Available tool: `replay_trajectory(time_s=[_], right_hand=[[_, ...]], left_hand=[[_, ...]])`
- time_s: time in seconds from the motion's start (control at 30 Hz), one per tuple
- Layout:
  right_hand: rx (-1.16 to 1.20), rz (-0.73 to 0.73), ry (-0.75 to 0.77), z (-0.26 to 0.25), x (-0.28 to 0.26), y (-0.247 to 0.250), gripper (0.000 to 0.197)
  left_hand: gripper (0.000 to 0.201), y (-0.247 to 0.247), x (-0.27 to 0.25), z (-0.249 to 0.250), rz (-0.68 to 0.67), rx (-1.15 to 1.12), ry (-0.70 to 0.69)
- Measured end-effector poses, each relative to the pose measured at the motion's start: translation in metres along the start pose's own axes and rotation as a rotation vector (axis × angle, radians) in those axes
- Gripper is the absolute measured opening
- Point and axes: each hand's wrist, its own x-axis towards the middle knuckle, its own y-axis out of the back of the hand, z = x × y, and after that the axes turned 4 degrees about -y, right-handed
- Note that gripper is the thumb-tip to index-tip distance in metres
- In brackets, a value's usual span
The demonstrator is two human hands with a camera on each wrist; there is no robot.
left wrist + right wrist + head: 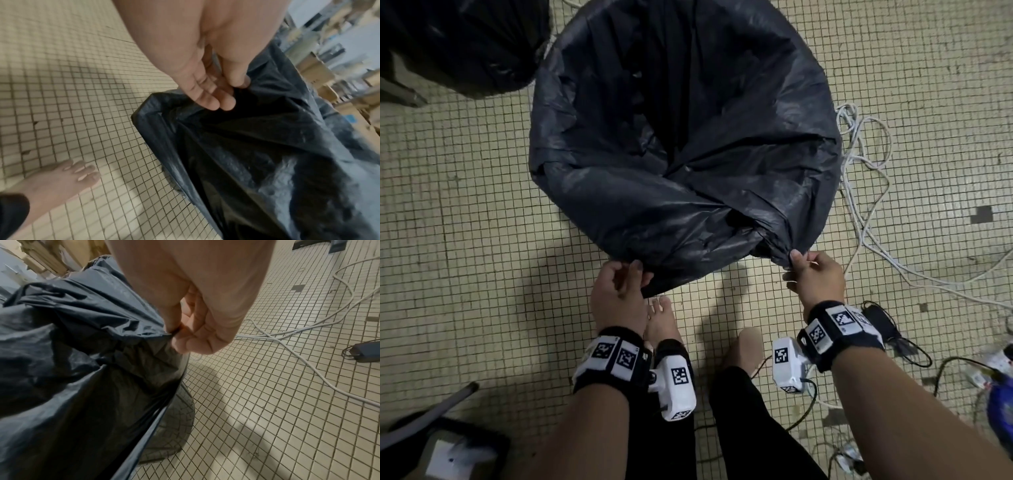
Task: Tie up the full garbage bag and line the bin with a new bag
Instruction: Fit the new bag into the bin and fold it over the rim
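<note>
Bin liner: the new black bag [681, 137] is draped over the bin, whose mesh wall [174, 426] shows below the plastic only in the right wrist view. The bin stands on the tiled floor [465, 205], directly in front of the person's bare feet [659, 322].

Nearest the camera, both forearms carry black wristbands with white marker blocks. The left hand [616, 294] holds the near-left edge of the bag: in the left wrist view the thumb presses the plastic against the fingers [209, 97], which lie nearly straight under the film. The right hand [815, 277] pinches the near-right edge of the bag, with thumb and curled fingers [191, 340] clamped together on a gathered fold of plastic. Between the two hands, the bag's edge hangs in loose folds over the rim.

Beyond the hands, the bag's mouth is spread wide and its interior is dark and creased.

To the right of the bin, white cables [866, 164] lie coiled on the floor, and a black power adapter [876, 318] sits near the right wrist. At the far left, a second black bag [465, 44], bulging, rests on the floor beside the bin. Cardboard boxes [320, 71] appear blurred in the background of the left wrist view.
</note>
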Motion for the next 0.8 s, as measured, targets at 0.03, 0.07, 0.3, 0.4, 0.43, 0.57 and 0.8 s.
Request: replay_trajectory(time_s=[0.03,0.07,0.3,0.4,0.43,0.57,0.8], right_hand=[[0.001,-0.002,0.011,0.001,-0.001,0.001,0.025],[0.004,-0.004,0.019,0.001,-0.001,0.001,0.025],[-0.098,0.022,0.050,0.003,-0.002,0.009,0.022],[-0.165,0.000,0.040,0.002,-0.005,0.008,0.022],[-0.169,-0.008,0.025,0.000,-0.005,0.008,0.021],[-0.149,0.102,0.021,-0.021,-0.007,0.011,0.014],[-0.283,0.122,0.616,-0.108,-0.001,0.007,0.055]], left_hand=[[0.013,0.001,0.000,0.000,-0.006,0.068,-0.024],[0.012,0.001,0.000,-0.001,-0.003,0.106,-0.038],[0.014,0.027,0.012,-0.036,0.022,0.413,0.203],[0.013,0.036,0.020,-0.049,-0.054,0.409,0.325],[0.011,0.035,0.020,-0.048,-0.076,0.381,0.337],[0.023,0.029,0.013,-0.030,-0.060,0.212,0.386],[0.077,-0.019,-0.038,0.037,0.043,-0.041,0.380]])
